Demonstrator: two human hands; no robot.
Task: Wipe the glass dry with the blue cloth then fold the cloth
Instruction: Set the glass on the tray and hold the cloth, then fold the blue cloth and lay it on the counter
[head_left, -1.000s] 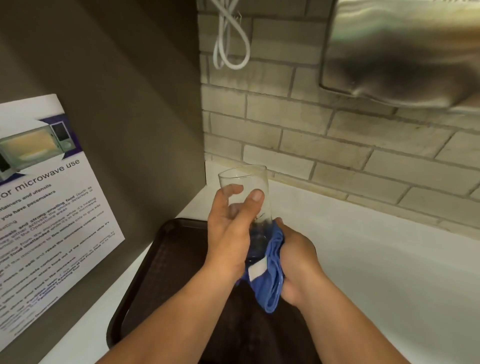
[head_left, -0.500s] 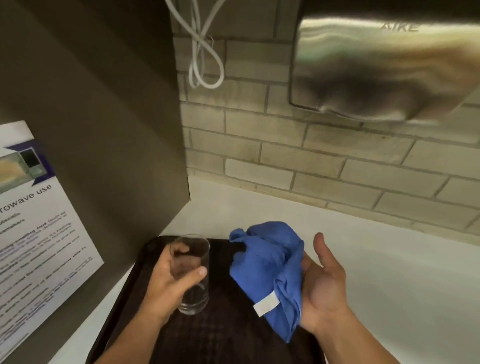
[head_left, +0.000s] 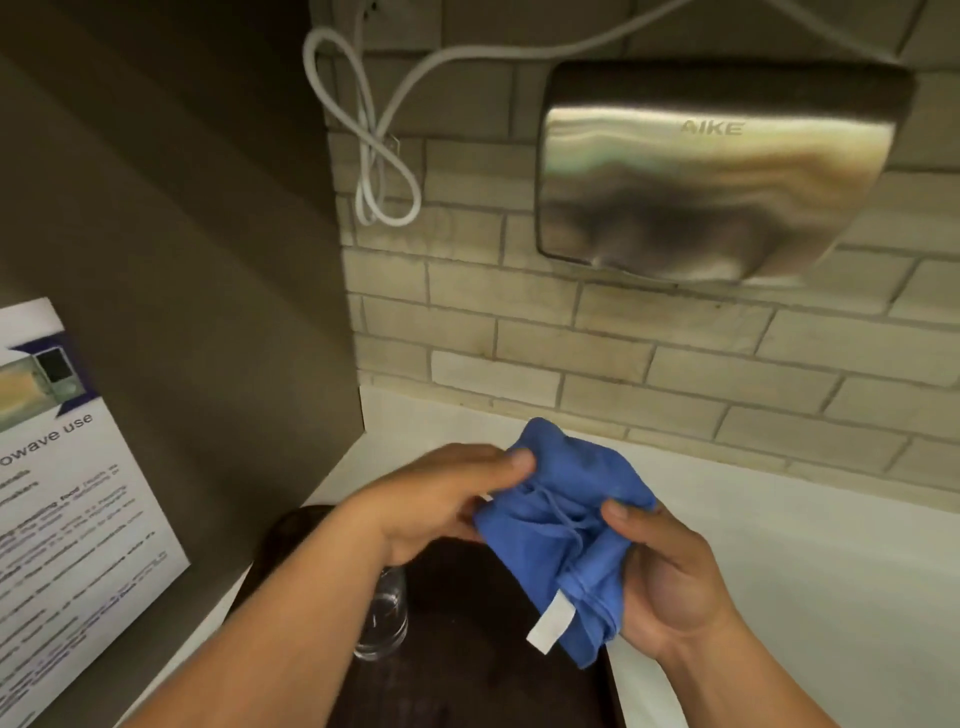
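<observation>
The blue cloth (head_left: 558, 530) is bunched up in the air above the tray, its white label hanging at the lower edge. My left hand (head_left: 447, 501) pinches the cloth's upper left part between thumb and fingers. My right hand (head_left: 662, 566) grips its right side. The clear glass (head_left: 384, 618) stands upright on the dark brown tray (head_left: 467, 670), partly hidden under my left forearm, with no hand on it.
The tray lies on a white counter (head_left: 779, 545) in a corner. A brown side panel with a microwave notice (head_left: 57, 509) is at the left. A brick wall behind carries a steel hand dryer (head_left: 711, 176) and a looped white cable (head_left: 374, 135).
My left hand set the glass down on the tray, let go of it, and came up to take the cloth. Both hands hold the cloth now. The view tilted upward.
</observation>
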